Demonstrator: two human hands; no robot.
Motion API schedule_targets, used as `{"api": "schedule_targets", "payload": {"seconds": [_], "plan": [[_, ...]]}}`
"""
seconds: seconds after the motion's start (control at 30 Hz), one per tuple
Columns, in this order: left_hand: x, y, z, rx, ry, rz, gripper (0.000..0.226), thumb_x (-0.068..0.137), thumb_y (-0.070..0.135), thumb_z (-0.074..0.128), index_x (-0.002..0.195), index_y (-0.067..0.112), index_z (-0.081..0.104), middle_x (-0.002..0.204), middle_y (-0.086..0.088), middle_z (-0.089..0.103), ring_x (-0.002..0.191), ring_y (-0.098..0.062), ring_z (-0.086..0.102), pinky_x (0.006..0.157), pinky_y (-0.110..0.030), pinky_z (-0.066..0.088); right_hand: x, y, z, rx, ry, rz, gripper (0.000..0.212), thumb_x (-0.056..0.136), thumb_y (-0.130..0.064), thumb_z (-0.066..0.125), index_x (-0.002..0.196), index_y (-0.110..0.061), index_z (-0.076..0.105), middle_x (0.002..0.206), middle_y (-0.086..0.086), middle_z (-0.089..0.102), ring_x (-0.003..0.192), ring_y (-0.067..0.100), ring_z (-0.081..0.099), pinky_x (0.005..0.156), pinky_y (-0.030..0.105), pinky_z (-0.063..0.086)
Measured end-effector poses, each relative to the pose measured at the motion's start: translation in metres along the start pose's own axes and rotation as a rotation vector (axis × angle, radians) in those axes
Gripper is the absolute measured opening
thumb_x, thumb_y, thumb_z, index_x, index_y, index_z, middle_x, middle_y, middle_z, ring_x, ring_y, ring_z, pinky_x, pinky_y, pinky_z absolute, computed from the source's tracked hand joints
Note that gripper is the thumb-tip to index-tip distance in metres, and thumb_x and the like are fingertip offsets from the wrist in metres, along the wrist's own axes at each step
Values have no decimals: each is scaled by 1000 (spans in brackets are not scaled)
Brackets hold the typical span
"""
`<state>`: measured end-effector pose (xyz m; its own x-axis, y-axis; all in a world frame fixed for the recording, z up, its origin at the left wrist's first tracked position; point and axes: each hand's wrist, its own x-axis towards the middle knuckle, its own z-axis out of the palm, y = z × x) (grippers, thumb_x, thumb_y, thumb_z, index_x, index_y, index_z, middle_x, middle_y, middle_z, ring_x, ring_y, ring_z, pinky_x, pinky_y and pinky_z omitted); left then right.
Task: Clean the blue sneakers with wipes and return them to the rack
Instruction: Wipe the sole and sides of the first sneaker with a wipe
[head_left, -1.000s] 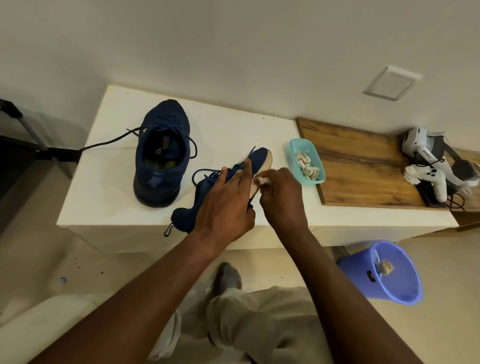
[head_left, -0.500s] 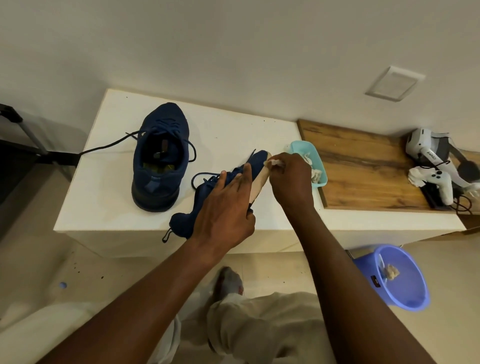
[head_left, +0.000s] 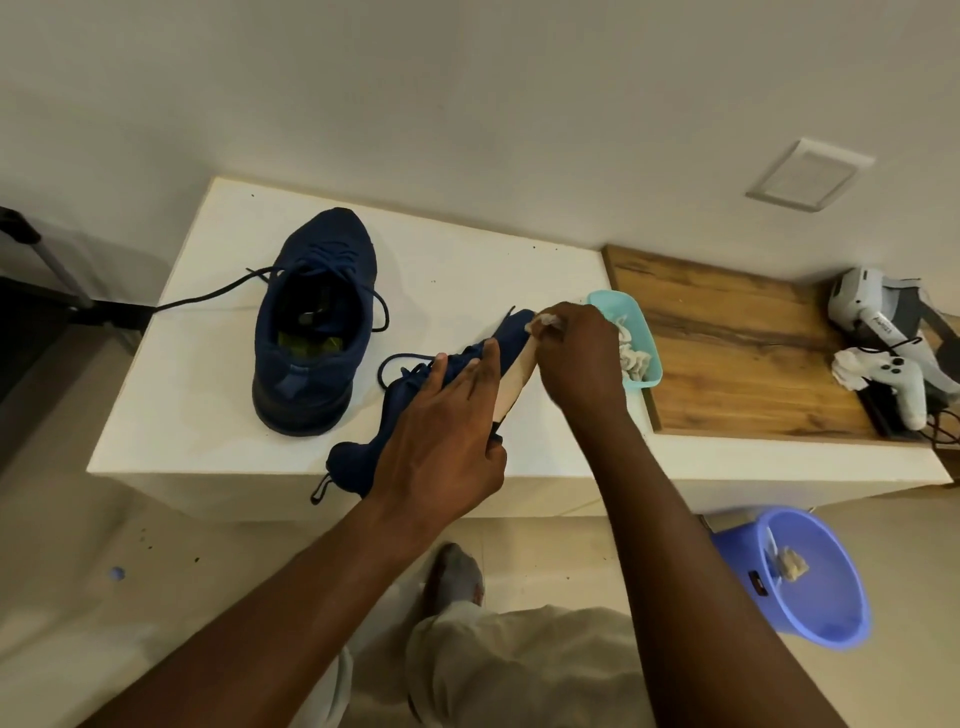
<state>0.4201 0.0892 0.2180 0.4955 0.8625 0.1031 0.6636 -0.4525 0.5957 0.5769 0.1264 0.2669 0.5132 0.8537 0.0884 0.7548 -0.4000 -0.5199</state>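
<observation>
Scrubbing with right fingers (head_left: 556, 332) pinching the wipe (head_left: 541, 319), left fingers (head_left: 485, 364) clamping the sneaker (head_left: 363, 457), I might knock the tray (head_left: 653, 364) just beyond them.

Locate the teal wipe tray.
Head view, right of centre: the teal tray sits on the white table at the wooden board's left edge, partly hidden by the right hand pressing a wipe on the sneaker that the left hand holds.
</observation>
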Motion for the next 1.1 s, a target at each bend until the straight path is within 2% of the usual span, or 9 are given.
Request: {"api": "schedule_targets", "payload": {"seconds": [0.17,0.3,0.43,0.53,0.63,0.7,0.8,0.9,1.1], "plan": [[-3,6,0,3,31,35,95,95,29,62,162,22,-5,166,4,26,156,-28,7,118,-29,6,-11,13,-6,-20,-57,-36,20,92,-3,56,98,-15,71,88,-3,64,67,4,52,59,7,33],[-1,8,-4,-3,70,46,91,96,27,60,162,20,-3,166,4,25,155,-23,7,111,-22,-5,18,8,-6,-8,-44,23,14,95,-5,54,93,-17,61,86,-3,59,63,6,49,61,12,35],[-3,8,-5,-40,73,52,91,96,26,60,162,19,-2,166,5,25,153,-13,3,109,-20,-12,47,10,5,-9,-76,89,15,97,-9,54,105,-9,66,95,4,61,81,14,56,75,22,41],[-3,8,-5,-46,76,71,92,93,24,62,162,18,1,164,4,29,140,0,-3,106,-17,-19,53,19,7,49,-136,131,18,97,-8,52,105,-8,68,94,7,65,90,23,63,71,21,48],[-4,6,-6,-14,75,50,93,88,23,68,162,15,11,159,0,40,148,-12,16,107,-18,-16,41,29,-2,55,-176,78,18,96,-7,51,91,-15,67,84,3,67,77,16,61,61,16,43],[-3,5,-4,-7,101,54,93,90,24,67,162,16,8,161,1,36,149,-12,12,108,-20,-16,30,32,-10,19,-196,20,19,95,-7,53,89,-11,70,81,2,67,72,13,58,62,15,40],[-3,6,-3,-2,101,66,92,90,24,66,162,17,8,161,2,37,153,-21,17,111,-24,-7,30,27,-14,-16,-113,-42,18,95,-6,53,96,-10,71,88,1,67,74,11,58,65,13,40],[-3,7,-5,42,71,48,93,84,23,71,161,12,19,155,-1,47,148,-22,27,112,-27,2,39,15,-9,-46,-83,-47,19,96,-6,52,102,-10,70,95,2,66,84,15,59,74,21,43],[-2,6,-2,23,116,87,92,91,25,66,162,14,9,161,0,37,152,-22,20,111,-24,-5,64,-4,0,-144,-214,-10,22,95,-8,51,104,-3,71,101,14,71,91,25,65,79,31,52]]}}
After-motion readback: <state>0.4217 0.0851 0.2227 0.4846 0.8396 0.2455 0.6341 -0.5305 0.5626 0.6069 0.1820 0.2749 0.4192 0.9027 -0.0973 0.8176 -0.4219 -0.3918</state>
